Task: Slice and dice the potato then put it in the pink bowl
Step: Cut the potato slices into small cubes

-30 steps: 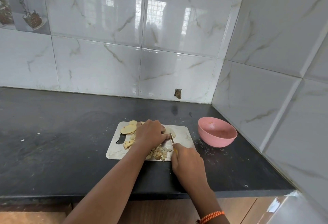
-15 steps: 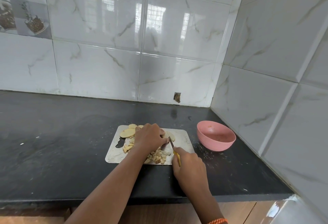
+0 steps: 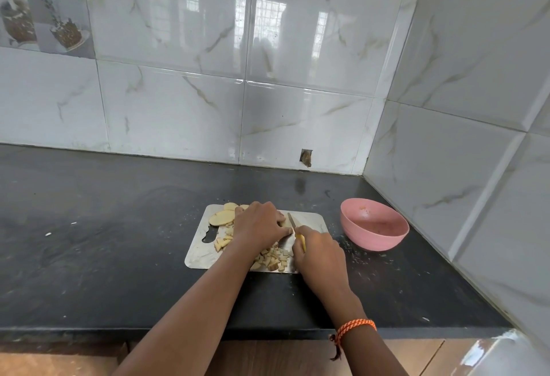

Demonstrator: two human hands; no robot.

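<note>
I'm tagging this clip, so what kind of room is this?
Most likely a home kitchen: a black stone countertop in a corner of glossy marble-look wall tiles, with a steel cutting board of cut potato.

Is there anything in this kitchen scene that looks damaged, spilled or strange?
Yes, two small things. The tile wall has a broken hole just above the black counter, behind the cutting board. Pale crumbs lie scattered on the counter between the board and the pink bowl.

A home kitchen corner: a dark stone countertop (image 3: 119, 241) across the lower frame, glossy marble-look wall tiles (image 3: 297, 48) above, a food-picture decorative tile (image 3: 41, 9) upper left, wooden cabinet fronts (image 3: 59, 360) along the bottom edge.
</note>
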